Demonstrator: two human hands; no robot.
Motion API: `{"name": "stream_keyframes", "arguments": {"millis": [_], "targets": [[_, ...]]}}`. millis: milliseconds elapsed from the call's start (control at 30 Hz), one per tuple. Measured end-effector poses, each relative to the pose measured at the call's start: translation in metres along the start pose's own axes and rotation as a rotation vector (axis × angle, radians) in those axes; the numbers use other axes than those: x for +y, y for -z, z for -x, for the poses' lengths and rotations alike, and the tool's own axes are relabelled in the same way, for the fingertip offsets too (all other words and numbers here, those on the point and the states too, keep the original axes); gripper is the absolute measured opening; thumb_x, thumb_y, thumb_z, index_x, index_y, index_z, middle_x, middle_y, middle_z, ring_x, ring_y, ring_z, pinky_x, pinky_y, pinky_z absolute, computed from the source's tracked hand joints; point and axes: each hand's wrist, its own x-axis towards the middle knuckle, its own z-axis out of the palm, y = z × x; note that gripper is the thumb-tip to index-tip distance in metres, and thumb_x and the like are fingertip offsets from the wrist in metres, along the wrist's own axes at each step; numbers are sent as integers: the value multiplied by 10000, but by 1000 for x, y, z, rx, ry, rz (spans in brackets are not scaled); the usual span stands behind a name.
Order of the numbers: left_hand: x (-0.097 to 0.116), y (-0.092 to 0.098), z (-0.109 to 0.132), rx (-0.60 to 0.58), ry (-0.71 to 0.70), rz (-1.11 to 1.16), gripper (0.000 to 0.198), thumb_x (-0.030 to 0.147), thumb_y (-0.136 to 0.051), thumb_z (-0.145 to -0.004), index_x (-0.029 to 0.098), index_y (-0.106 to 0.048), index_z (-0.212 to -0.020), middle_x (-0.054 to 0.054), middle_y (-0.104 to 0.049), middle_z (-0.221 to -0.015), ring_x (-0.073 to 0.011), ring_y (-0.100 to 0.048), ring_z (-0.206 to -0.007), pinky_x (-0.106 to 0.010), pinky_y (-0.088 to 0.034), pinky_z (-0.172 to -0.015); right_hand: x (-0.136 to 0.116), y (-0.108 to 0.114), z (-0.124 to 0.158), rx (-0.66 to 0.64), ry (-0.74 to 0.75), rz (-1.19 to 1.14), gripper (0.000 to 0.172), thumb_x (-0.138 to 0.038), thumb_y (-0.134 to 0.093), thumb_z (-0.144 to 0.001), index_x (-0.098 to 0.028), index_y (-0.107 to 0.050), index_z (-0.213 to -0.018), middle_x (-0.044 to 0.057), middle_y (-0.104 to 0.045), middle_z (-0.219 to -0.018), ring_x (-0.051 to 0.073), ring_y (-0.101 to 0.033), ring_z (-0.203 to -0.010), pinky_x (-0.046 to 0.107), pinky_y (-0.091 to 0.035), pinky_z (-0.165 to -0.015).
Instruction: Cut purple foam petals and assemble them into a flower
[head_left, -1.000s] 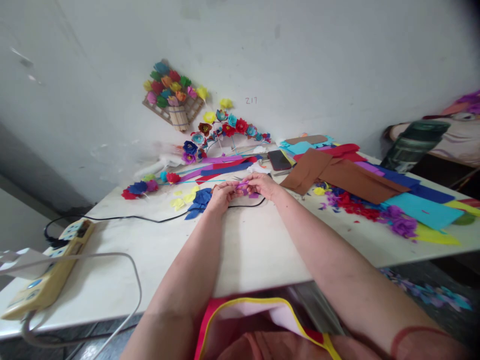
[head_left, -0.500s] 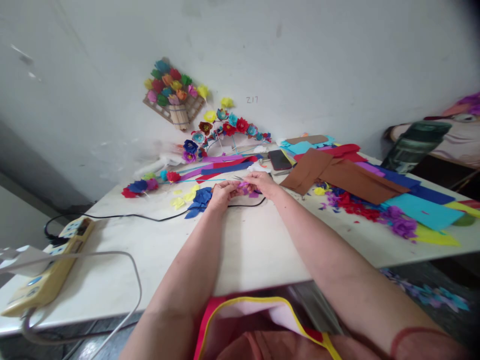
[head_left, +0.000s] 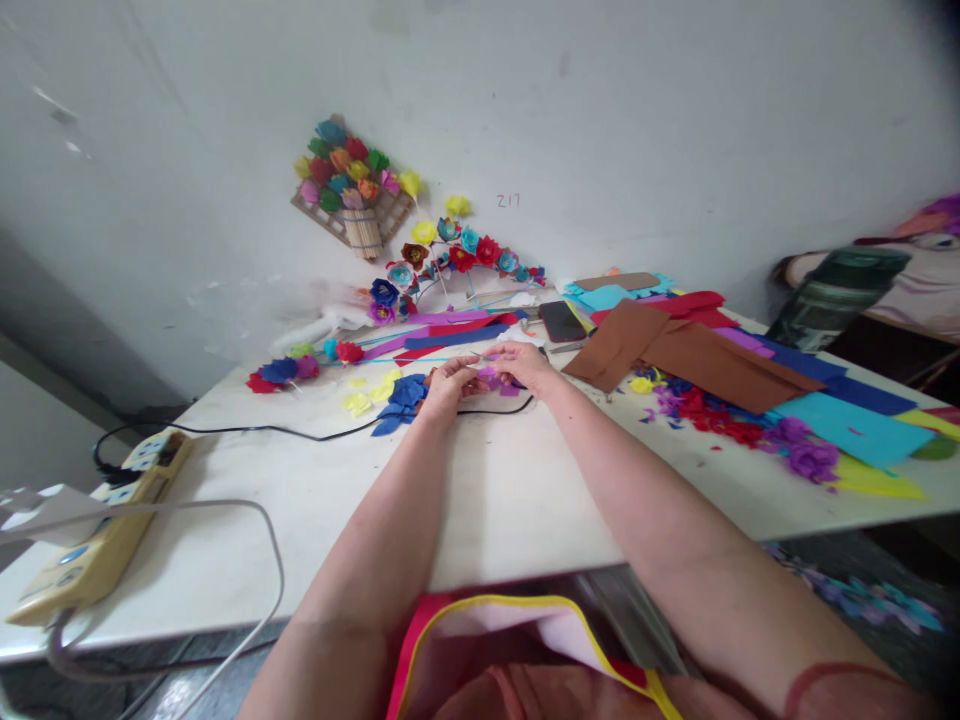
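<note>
Both my hands meet at the far middle of the white table (head_left: 487, 490). My left hand (head_left: 446, 384) and my right hand (head_left: 525, 366) have their fingers pinched together on a small purple paper piece (head_left: 491, 379) held between them. More purple scraps lie just under my right hand. A pile of blue paper petals (head_left: 401, 398) lies just left of my left hand, with yellow petals (head_left: 367, 395) beyond it. A thin black cable (head_left: 300, 434) runs across the table beneath my hands.
Finished paper flowers (head_left: 450, 258) stand at the wall, with a flower basket (head_left: 352, 190) above. Brown, red, blue and cyan paper sheets (head_left: 697, 355) and scraps cover the right side. A phone (head_left: 561, 320) lies behind my hands. A power strip (head_left: 97, 540) sits at the left edge.
My hands have stayed together on the purple piece, working it and sinking slightly toward the table. The view has shifted a little.
</note>
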Motion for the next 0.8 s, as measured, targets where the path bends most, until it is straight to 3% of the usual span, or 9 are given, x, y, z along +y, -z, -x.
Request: {"name": "stream_keyframes", "arguments": {"millis": [267,567,800], "targets": [[-5,1,-1,-59,47,-108,386,470,-751,-650,144,-556,-717,0,-616,-601,-113,-571,-494,-268,-502,-555,-2,-4,2,-10,20,52,209,-4,-599,-661,-126,-669,-815,-72,-524,-443,55,-447,-381,156,-362,-393],[-8,4,-5,-106,76,-148,346,447,-691,-734,152,-520,-676,-1,-606,-559,-86,-520,-411,-200,-398,-425,-4,-4,3,-31,31,67,187,-19,-586,-672,-121,-656,-813,-66,-527,-442,59,-455,-391,156,-361,-395],[-3,0,-3,-121,132,-125,227,335,-681,-700,134,-593,-759,-43,-663,-631,-137,-596,-491,-274,-511,-533,-2,-5,3,-27,36,127,184,-36,-612,-679,-134,-653,-829,-93,-507,-436,45,-438,-362,144,-340,-377]]}}
